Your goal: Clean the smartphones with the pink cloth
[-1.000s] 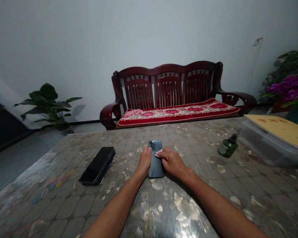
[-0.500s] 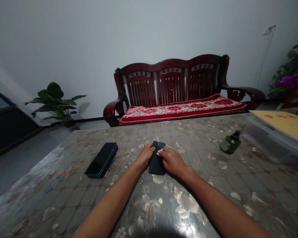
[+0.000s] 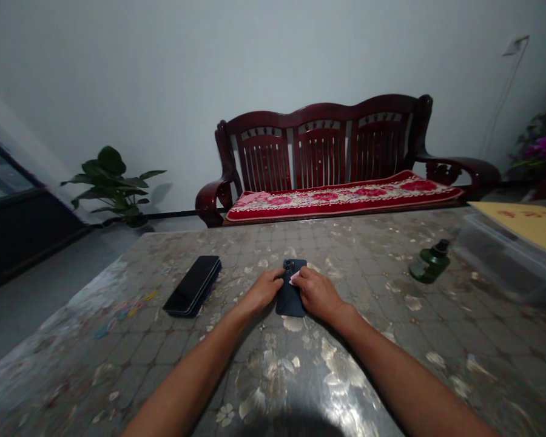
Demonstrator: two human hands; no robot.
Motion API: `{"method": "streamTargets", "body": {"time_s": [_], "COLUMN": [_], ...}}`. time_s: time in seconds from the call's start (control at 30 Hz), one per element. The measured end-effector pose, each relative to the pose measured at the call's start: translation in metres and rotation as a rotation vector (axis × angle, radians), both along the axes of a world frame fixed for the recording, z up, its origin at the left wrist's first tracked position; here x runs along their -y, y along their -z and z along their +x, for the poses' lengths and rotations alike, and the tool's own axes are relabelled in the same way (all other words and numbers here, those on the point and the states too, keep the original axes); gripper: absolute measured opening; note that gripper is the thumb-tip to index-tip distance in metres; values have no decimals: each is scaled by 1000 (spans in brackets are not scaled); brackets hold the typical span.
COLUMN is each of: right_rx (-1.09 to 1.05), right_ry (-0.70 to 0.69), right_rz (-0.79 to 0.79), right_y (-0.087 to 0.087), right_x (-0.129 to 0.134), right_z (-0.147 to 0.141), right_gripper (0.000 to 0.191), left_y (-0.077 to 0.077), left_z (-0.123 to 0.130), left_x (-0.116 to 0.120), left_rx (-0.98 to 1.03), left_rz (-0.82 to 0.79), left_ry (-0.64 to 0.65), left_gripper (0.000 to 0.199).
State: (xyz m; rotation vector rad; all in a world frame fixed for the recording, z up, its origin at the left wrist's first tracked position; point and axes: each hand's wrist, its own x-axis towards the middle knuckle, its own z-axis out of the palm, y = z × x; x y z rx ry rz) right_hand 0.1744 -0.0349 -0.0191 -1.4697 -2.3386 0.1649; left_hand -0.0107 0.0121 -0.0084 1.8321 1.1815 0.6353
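Observation:
A dark phone (image 3: 291, 300) lies on the patterned tablecloth (image 3: 236, 243), its camera side up. My left hand (image 3: 264, 287) grips its upper left edge, thumb and fingers closed on it. Pinched in my right hand (image 3: 317, 291) is a small pink cloth or paper (image 3: 293, 278), which rests on the phone's back near the cameras. The right hand's fingers cover part of the phone's right side.
Stacked phones (image 3: 193, 286) lie to the left, near colourful bands or clips (image 3: 131, 308). A green bottle (image 3: 430, 264) stands right, beside a clear plastic box (image 3: 505, 261) under a yellow sheet (image 3: 523, 224). Beyond the table is a wooden bench (image 3: 321, 145).
The view has shifted slightly, so the scene sits further right. Both hands remain at the phone, and the pink piece is still held against its back.

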Motion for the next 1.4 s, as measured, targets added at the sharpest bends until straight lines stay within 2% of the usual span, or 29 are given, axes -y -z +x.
{"method": "streamTargets", "body": {"time_s": [0.1, 0.27, 0.37, 0.57, 0.8, 0.9, 1.1, 1.4], "right_rx": [-21, -1, 23, 100, 120, 103, 36, 35], "right_ry": [-24, -144, -172, -54, 41, 17, -162, -97], "right_rz": [3, 27, 52, 86, 69, 69, 179, 199], "right_y": [0, -5, -8, -9, -6, -3, 5, 7], "right_x": [0, 4, 5, -7, -33, -36, -28, -58], "right_z": [2, 5, 6, 10, 10, 12, 20, 18], "right_gripper": [33, 32, 28, 26, 32, 34, 32, 31], "left_y": [0, 9, 17, 28, 32, 33, 39, 36], "left_z": [-8, -18, -21, -23, -27, -28, -27, -28], "left_x": [26, 70, 81, 74, 68, 67, 64, 67], "left_rx": [-189, -337, -394, -405, -395, -401, -418, -385], "left_rz": [156, 460, 579, 720, 744, 750, 767, 754], "left_ry": [-53, 85, 154, 210, 274, 296, 303, 305], "left_gripper": [35, 31, 30, 24, 27, 27, 28, 31]}}
